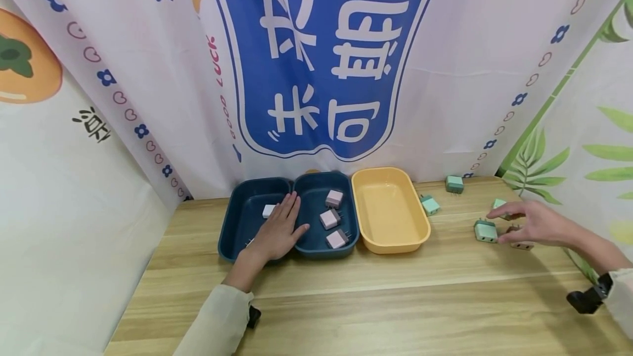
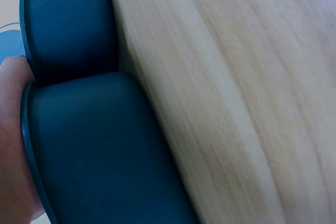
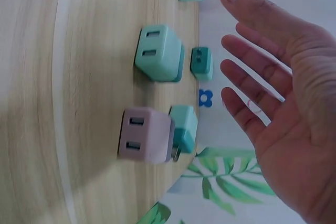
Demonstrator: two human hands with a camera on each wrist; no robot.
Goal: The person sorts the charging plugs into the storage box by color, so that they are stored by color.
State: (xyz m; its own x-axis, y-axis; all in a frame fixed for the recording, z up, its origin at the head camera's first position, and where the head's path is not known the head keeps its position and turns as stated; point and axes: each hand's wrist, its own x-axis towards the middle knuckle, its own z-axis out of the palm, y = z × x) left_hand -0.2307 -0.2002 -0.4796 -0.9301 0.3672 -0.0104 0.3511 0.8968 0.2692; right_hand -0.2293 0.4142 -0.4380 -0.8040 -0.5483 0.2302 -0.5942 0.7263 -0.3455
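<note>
Right hand (image 1: 539, 225): hovering over the chargers at the table's right, thumb and fingers parting widely, holding nothing.
Near green charger (image 1: 487, 232): standing on the table (image 1: 395, 301) just beside the right thumb; no contact is showing in the right wrist view.
Step in hand: I am judging this as a reach, ahead of any lift.
Next move: in my judgement, it is calling for thumb and fingers closing on that charger's sides.
Obstacles: pink charger (image 3: 144, 135), sitting near it and crowding the fingers; rear green charger (image 3: 185, 127), lying partly hidden behind the pink one. I am not able to tell whether those two are touching.
Further stock: two outer green chargers (image 1: 430, 205) (image 1: 454, 184), lying near the yellow tray (image 1: 388, 210) and the hanging cloth (image 1: 455, 98).
Left hand (image 1: 279, 232): resting, fingers straight, over the adjoining rims of the left blue tray (image 1: 226, 224), which is holding a white charger (image 1: 268, 211), and the middle blue tray (image 1: 316, 194), which is holding three pink chargers (image 1: 330, 218).
</note>
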